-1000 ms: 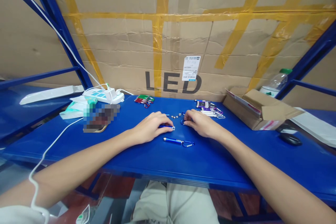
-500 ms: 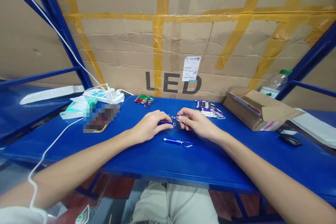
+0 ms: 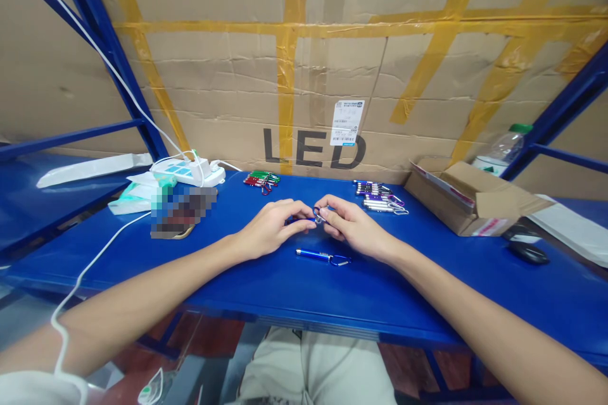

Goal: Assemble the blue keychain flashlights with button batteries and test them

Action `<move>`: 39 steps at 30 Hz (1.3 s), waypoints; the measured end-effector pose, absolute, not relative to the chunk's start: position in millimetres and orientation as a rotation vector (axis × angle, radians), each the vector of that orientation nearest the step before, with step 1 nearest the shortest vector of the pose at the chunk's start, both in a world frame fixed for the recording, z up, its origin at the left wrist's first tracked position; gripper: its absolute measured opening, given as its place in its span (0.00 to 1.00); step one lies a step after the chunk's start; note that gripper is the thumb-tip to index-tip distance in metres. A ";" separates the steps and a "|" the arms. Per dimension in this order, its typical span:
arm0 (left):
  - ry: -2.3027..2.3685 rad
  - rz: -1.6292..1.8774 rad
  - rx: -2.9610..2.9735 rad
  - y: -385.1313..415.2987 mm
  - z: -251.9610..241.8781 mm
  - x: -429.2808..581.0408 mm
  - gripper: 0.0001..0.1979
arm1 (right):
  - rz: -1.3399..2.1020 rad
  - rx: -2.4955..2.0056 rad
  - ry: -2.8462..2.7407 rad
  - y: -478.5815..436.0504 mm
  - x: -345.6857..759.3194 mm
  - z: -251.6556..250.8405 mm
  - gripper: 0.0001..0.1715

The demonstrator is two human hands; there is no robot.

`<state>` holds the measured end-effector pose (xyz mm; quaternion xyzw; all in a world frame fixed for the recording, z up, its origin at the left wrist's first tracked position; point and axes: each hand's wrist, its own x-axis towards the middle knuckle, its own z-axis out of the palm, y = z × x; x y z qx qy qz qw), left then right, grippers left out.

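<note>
My left hand point(image 3: 273, 228) is closed around a slim blue penlight point(image 3: 308, 221), mostly hidden by the fingers, with its ring end pointing right. My right hand point(image 3: 350, 223) pinches a small blue carabiner point(image 3: 316, 210) against that ring end. The fingertips of both hands nearly meet, and whether the carabiner is hooked through the ring I cannot tell. On the blue table point(image 3: 266, 291), just below the hands, lies another blue penlight point(image 3: 312, 255) with a carabiner point(image 3: 341, 260) at its right end.
Green and red penlights point(image 3: 260, 181) lie at the back, with purple, silver and dark ones point(image 3: 380, 202) to the right. An open carton point(image 3: 465, 199) and a black mouse point(image 3: 527, 252) stand farther right. A phone point(image 3: 183, 218) and a power strip point(image 3: 183, 171) are on the left.
My right hand has moved slightly left, bringing the carabiner from beside the penlight's ring end up against it. My left hand stays nearly still.
</note>
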<state>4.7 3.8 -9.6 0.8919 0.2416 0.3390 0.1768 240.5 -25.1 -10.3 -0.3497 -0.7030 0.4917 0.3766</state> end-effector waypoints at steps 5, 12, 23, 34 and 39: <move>0.688 0.977 2.526 3.3 -10.1 5.2 0.10 | 1.199 -0.917 -1.807 -24.7 239.5 -12.7 0.27; 0.711 0.968 2.495 3.0 -9.8 5.2 0.10 | 1.249 -0.903 -1.763 -26.1 236.3 -14.9 0.29; 0.709 0.953 2.468 -0.4 -7.0 7.2 0.10 | 1.237 -0.898 -1.724 -29.8 229.3 -16.5 0.28; 0.734 0.972 2.442 -4.4 -3.9 9.1 0.09 | 1.101 -0.935 -1.716 -29.7 228.4 -18.6 0.27; 0.748 0.982 2.402 0.3 -7.2 8.6 0.10 | 1.113 -0.935 -1.663 -26.3 231.2 -21.2 0.29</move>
